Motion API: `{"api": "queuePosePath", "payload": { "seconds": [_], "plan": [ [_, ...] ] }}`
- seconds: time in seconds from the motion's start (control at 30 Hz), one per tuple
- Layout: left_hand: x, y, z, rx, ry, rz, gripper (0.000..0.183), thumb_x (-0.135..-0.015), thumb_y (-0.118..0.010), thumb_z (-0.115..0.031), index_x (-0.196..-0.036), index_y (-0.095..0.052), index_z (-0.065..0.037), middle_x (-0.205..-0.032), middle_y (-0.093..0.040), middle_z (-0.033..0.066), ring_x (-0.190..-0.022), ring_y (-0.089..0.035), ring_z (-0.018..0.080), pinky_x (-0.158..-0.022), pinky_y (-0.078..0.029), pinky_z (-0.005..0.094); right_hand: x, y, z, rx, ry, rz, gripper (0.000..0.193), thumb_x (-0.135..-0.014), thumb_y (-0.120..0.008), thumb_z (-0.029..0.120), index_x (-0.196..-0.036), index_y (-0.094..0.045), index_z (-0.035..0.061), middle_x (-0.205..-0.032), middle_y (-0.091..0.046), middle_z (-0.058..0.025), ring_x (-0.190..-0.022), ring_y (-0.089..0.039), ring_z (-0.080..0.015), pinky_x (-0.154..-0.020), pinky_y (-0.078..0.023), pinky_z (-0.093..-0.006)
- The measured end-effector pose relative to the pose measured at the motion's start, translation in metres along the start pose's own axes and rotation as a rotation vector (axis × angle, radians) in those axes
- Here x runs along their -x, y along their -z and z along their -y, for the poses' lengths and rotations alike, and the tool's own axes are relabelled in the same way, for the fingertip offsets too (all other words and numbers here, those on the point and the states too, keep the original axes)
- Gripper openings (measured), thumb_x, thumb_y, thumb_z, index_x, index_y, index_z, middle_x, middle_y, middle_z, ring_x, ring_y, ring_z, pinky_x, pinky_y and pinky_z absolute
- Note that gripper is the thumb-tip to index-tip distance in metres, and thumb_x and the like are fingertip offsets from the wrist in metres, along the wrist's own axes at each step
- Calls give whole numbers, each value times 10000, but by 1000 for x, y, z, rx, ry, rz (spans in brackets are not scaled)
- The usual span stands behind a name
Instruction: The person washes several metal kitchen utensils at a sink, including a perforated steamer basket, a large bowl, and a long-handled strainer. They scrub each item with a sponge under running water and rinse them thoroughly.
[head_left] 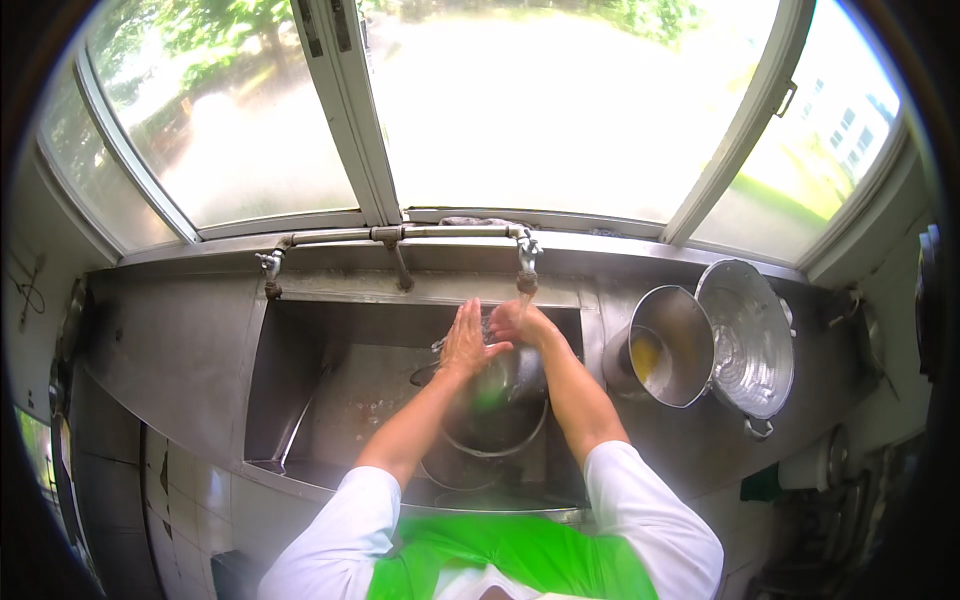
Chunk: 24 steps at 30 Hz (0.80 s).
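so, here we are at the metal sink [345,385], and both bare hands are up at its far side, close by the running tap [527,262]! the left hand [466,345] is open, fingers straight and held together, pointing away toward the window [560,110], thumb out toward the other hand. and the right hand [520,321] is just beside it, under the falling water [524,303], fingers open and loosely bent; whether the two hands touch, i can't tell from here. below them sits the round metal pot [495,428], inside the sink, over in its right half, partly hidden by the hands, a blurry green gleam showing on it. across on the right worktop [640,445], a tall metal container [685,345] shows its open mouth, something yellow [645,352] down at the bottom, and right beside it comes a wide metal basin [752,340] with a ring handle [758,428] at its near edge. along the back runs the pipe [335,237], a second tap [270,265] at its left end. and nearest of all, a bright green apron [500,550] between two white sleeves [340,515]!
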<state>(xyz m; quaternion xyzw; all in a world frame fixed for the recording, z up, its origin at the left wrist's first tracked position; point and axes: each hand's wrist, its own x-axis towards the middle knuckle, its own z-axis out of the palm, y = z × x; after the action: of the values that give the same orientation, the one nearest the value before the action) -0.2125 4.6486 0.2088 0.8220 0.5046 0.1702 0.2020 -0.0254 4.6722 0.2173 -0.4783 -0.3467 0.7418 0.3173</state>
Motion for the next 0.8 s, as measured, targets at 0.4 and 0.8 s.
{"api": "queuePosePath", "payload": {
  "seconds": [0.4,0.8],
  "plan": [
    [8,-1,0,36,-27,-40,1210,-773,-760,-578,-1567,-43,-12,-1614,-189,206,-1503,-188,353,-1208,-254,436,-3,9,-3,281,67,153,335,-954,-597,234,-1138,-654,-40,-1149,-685,-202,-1041,-675,-303,-936,-524,-394],
    [9,1,2,39,-36,4,944,-853,-651,-611,-1528,-268,-74,-1518,-389,187,-1406,-379,333,-1104,-396,456,3,22,4,664,-7,-147,303,-918,-592,286,-1015,-736,37,-985,-728,-188,-924,-696,-310,-847,-531,-418]
  ]
}}
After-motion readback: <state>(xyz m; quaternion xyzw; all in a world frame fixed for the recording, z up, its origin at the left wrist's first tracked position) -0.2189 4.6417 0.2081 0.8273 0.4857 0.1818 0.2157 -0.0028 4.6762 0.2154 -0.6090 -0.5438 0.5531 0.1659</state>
